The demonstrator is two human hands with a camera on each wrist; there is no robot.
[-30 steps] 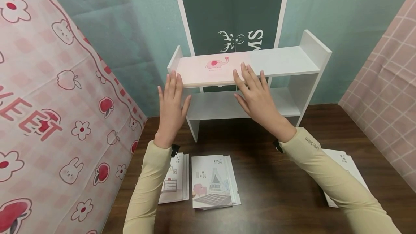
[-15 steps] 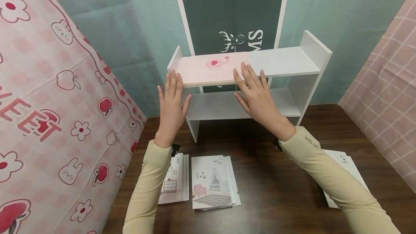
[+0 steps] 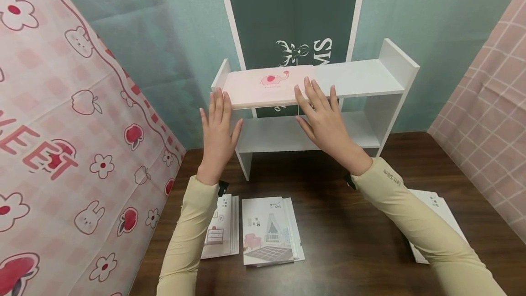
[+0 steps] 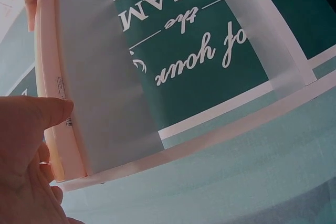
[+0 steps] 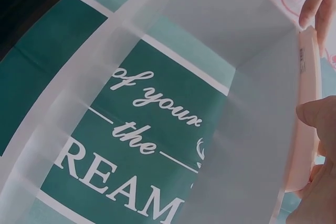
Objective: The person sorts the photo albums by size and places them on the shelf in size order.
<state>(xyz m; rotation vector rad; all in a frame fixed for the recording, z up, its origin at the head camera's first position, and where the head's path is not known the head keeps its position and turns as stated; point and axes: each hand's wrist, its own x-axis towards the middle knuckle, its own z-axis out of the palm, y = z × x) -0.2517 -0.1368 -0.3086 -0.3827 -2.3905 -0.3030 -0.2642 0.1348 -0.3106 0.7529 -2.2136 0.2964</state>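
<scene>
A flat pink notebook-like item with a red elephant on its cover lies at the left end of the white shelf's upper board. Whether it is one piece or a stack, I cannot tell. My left hand touches its left front corner with fingers straight and thumb spread. The right hand rests straight fingers on its right front part. Seen from below in the left wrist view, the left thumb lies across the pink front edge beside a barcode. In the right wrist view the right thumb overlaps that edge.
Two stacks of thin white booklets, one left and one in the middle, lie on the dark wooden table. Another white stack sits at the right under the forearm. A green panel stands behind the shelf.
The pink item's right end has shifted slightly left along the upper board. Both hands stay almost in place.
</scene>
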